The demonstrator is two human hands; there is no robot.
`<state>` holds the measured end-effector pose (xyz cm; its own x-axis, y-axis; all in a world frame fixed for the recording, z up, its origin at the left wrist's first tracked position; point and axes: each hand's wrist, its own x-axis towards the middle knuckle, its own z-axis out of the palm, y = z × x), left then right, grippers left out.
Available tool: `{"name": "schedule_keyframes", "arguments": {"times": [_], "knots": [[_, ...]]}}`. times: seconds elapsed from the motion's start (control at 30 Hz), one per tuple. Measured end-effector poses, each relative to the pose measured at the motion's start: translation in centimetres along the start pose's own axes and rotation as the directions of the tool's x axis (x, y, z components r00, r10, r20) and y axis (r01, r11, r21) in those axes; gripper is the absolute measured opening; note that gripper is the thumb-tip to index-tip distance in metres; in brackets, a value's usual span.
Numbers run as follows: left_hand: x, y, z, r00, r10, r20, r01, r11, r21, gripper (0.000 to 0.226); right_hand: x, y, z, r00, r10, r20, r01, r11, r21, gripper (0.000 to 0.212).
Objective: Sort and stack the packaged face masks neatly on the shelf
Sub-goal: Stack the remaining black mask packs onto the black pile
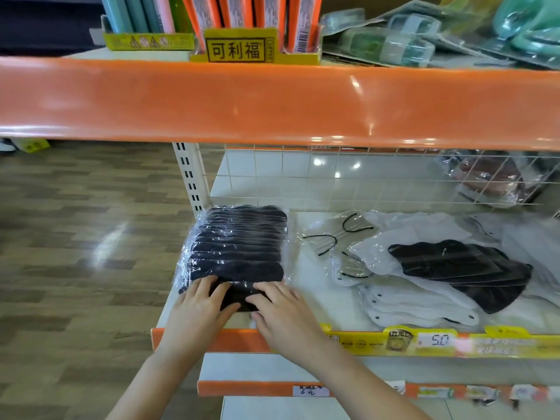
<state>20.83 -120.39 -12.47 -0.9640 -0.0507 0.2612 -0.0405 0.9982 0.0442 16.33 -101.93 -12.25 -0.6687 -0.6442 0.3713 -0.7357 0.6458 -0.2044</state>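
Black packaged masks [236, 247], stacked at shelf [321, 301] left end, near edge pressed under flattened fingers of left hand [203, 310] and right hand [281, 313]; slick wrap, liable to slide off leftward if nudged unevenly.

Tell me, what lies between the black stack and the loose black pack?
Head view: clear packs of white masks lie between black stack and loose black pack.

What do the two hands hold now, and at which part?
Both the left hand and the right hand rest on the near edge of the black mask stack; fingers lie fairly flat, pressing rather than gripping.
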Motion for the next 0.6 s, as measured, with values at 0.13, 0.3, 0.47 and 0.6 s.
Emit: {"name": "schedule_keyframes", "arguments": {"times": [0.13, 0.3, 0.47, 0.6], "knots": [[0.6, 1.7, 0.1, 0.998, -0.032, -0.054, 0.032, 0.999, 0.01, 0.049, -0.3, 1.0, -1.1, 0.999, 0.032, -0.022, -0.031, 0.999, 0.035, 0.034], [2.3, 5.9, -0.1, 0.994, 0.011, -0.107, -0.015, 0.999, -0.044, 0.042, -0.9, 3.7, -2.5, 0.995, 0.094, -0.037, -0.093, 0.996, 0.011, 0.036], [4.4, 11.1, -0.4, 0.988, 0.085, -0.127, -0.099, 0.989, -0.111, 0.036, -1.9, 6.9, -4.6, 0.982, 0.167, -0.092, -0.173, 0.983, -0.055, 0.036], [6.0, 15.3, -0.3, 0.98, 0.129, -0.153, -0.154, 0.974, -0.164, 0.036, -3.2, 10.2, -6.5, 0.951, 0.263, -0.165, -0.274, 0.961, -0.048, 0.032]]}}
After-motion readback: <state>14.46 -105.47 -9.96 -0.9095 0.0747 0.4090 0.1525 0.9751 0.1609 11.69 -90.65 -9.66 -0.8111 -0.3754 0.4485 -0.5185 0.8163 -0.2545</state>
